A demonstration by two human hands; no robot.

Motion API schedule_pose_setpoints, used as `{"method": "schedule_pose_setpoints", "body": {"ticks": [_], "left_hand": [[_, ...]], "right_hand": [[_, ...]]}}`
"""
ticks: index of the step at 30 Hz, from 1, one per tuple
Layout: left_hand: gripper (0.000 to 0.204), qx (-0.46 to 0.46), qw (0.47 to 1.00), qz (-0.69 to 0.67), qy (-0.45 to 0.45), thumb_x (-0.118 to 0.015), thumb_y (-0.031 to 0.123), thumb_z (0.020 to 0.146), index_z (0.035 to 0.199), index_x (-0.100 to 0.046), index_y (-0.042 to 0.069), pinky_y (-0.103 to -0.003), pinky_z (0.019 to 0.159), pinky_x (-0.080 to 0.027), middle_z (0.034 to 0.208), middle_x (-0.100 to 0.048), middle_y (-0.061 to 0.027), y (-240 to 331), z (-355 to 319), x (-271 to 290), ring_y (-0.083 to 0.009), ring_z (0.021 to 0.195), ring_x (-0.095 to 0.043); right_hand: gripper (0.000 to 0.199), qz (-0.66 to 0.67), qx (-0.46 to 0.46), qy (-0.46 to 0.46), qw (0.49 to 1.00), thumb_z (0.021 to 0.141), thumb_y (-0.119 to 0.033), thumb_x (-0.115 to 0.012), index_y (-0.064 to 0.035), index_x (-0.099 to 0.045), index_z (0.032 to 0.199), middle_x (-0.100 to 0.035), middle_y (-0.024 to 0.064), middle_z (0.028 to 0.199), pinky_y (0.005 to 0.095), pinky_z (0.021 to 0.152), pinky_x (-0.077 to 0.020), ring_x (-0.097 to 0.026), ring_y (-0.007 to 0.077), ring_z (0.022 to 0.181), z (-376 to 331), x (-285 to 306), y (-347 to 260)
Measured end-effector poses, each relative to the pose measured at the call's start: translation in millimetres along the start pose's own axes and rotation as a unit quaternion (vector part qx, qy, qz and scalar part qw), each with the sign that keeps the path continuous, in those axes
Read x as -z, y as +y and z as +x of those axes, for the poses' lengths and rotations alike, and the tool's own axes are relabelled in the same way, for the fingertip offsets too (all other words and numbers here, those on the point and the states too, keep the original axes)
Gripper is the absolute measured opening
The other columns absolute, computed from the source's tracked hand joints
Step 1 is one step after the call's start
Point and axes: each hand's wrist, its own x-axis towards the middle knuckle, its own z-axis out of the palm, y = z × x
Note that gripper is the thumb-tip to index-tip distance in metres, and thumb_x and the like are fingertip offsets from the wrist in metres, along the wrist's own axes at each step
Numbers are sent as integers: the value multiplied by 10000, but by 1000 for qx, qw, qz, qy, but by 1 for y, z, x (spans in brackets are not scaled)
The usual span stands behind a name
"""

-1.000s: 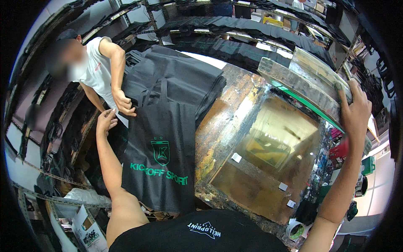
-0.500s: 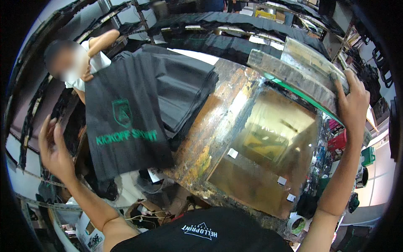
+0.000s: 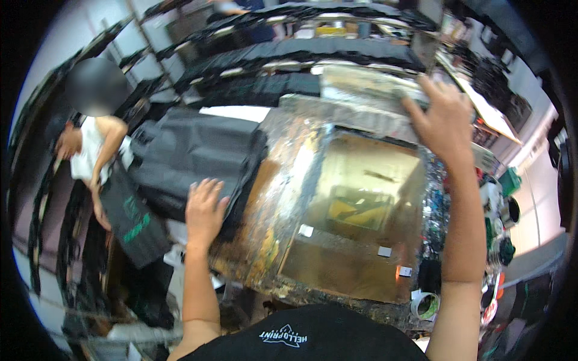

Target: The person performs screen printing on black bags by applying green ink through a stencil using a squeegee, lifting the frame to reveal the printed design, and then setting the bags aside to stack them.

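My left hand [image 3: 206, 210] is open, fingers spread, over the near right part of a stack of black fabric bags [image 3: 192, 144]; whether it touches them I cannot tell. My right hand [image 3: 445, 117] grips the right end of a raised, worn screen printing frame [image 3: 355, 111], its thumb on the near side. Below the frame lies a glossy brownish print board [image 3: 355, 265] with a yellow rectangle and small white tabs on it. At the left, a co-worker [image 3: 99, 147] in a white top holds a black bag with a green print [image 3: 133, 219].
A paint-stained wooden table [image 3: 265, 240] carries the board and the stack. A roll of tape [image 3: 425, 305] sits at its near right corner. Racks laden with black bags [image 3: 253, 60] stand behind. Cans and a green container [image 3: 509, 182] are at the right.
The green-printed bag has gone from the stack to the co-worker's hands at the left. My left hand has come in over the stack. The view has turned, and my right hand stays at the frame.
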Motion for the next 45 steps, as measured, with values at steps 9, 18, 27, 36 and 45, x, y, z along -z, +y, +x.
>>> {"method": "schedule_pose_setpoints", "body": {"ticks": [9, 18, 27, 36, 45], "left_hand": [[722, 89, 978, 87, -168, -604, 533, 985, 1491, -556, 19, -548, 1281, -178, 1599, -471, -207, -69, -29, -40, -391, 1522, -359], [384, 84, 991, 54, -91, -623, 333, 1011, 1242, -747, 53, -524, 1144, -377, 1347, -697, -147, -93, -26, -54, -344, 1294, -607], [260, -81, 996, -18, 27, -636, 199, 1004, 956, -763, -22, -507, 1088, -443, 1052, -782, -156, -33, 61, 38, -341, 1054, -722], [221, -275, 951, -118, -79, -658, 209, 934, 797, -732, 53, -491, 1067, -502, 965, -775, -148, 188, 52, -67, -293, 979, -737], [501, -221, 923, -235, -212, -584, 450, 1024, 1253, -679, 15, -563, 1208, -325, 1427, -605, -248, 306, -31, -166, -408, 1372, -531]], "right_hand": [[472, 49, -12, 22, 998, 961, -528, -645, -79, -722, 1083, -704, 125, 996, 517, 1003, -411, -631, 320, 1067, 8, -5, 5], [488, 66, -6, 20, 998, 954, -539, -638, -67, -712, 1052, -704, 153, 984, 519, 970, -412, -640, 336, 1032, 7, -3, 5], [485, 43, 6, 32, 999, 970, -544, -617, -78, -715, 1057, -699, 142, 947, 494, 936, -418, -648, 320, 1010, 10, -10, 8], [534, 0, 18, 63, 998, 955, -590, -613, -93, -746, 1099, -740, 148, 969, 534, 911, -447, -692, 331, 1013, 9, -20, 14], [620, 48, 0, -54, 997, 1033, -582, -489, 1, -694, 1082, -698, 211, 983, 486, 933, -421, -651, 329, 998, 16, 2, 5]]}}
